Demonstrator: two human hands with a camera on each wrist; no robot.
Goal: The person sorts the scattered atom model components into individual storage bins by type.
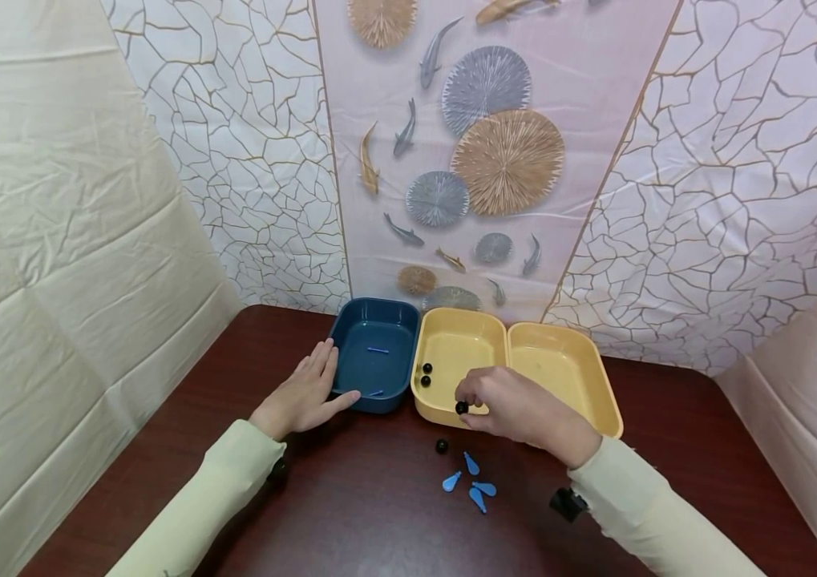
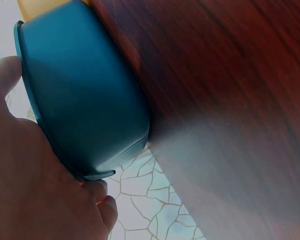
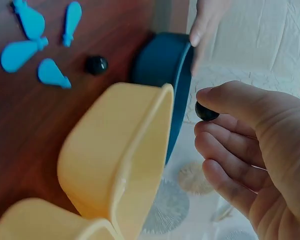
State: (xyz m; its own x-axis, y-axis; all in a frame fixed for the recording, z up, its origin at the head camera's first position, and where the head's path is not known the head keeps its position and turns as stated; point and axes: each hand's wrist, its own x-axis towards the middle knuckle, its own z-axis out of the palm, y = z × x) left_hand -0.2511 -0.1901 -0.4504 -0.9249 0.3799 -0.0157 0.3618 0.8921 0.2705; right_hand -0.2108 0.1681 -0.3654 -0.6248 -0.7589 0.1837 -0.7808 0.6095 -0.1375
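My right hand (image 1: 505,403) pinches a small black ball (image 3: 206,111) between thumb and fingers, above the front of the middle yellow bin (image 1: 451,340). Two more black balls (image 1: 426,375) lie inside that bin at its left. Fingers straight, my left hand (image 1: 305,393) rests on the left and front rim of the dark blue bin (image 1: 382,308); the left wrist view shows its thumb against the edge. Two thin blue sticks (image 1: 378,350) lie in the blue bin. Another black ball (image 1: 442,445) sits on the table in front of the bins.
Several light blue teardrop-shaped pieces (image 1: 476,498) are scattered on the dark wooden table (image 1: 350,513), in front of the middle bin. A second yellow bin (image 1: 560,369) stands at the right, against the middle one. Patterned cloth (image 1: 444,152) hangs behind the table.
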